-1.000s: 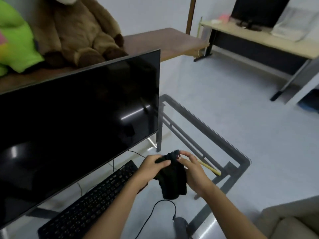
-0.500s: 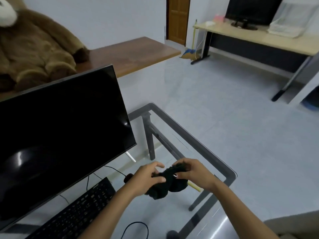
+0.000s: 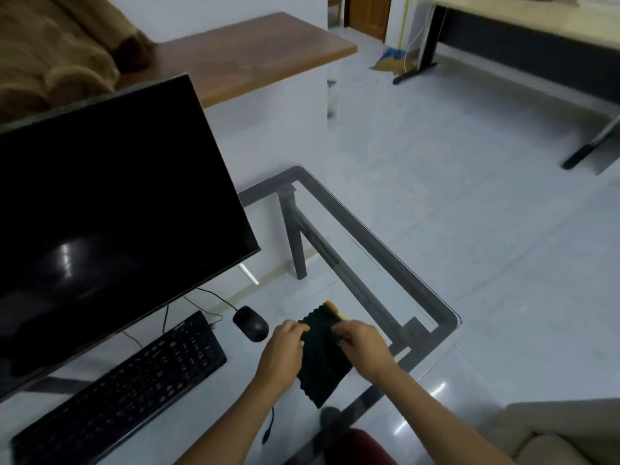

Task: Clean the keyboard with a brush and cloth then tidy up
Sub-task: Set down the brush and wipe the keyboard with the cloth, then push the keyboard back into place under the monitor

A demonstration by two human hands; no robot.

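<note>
A black cloth (image 3: 321,360) lies spread flat on the glass table, right of the black keyboard (image 3: 124,387). My left hand (image 3: 285,347) grips the cloth's left edge. My right hand (image 3: 360,344) pinches its upper right edge. A yellow brush handle (image 3: 333,308) pokes out from under the cloth's far end; the rest of the brush is hidden.
A black mouse (image 3: 251,323) sits between keyboard and cloth, its cable running behind the large dark monitor (image 3: 110,209). The glass table's metal frame (image 3: 436,310) edges the right side. A loose cable end (image 3: 267,427) lies near the front. A red seat (image 3: 355,448) is below.
The cloth was bunched up between both hands above the table; now it lies unfolded and flat on the glass. The camera view has tilted downward.
</note>
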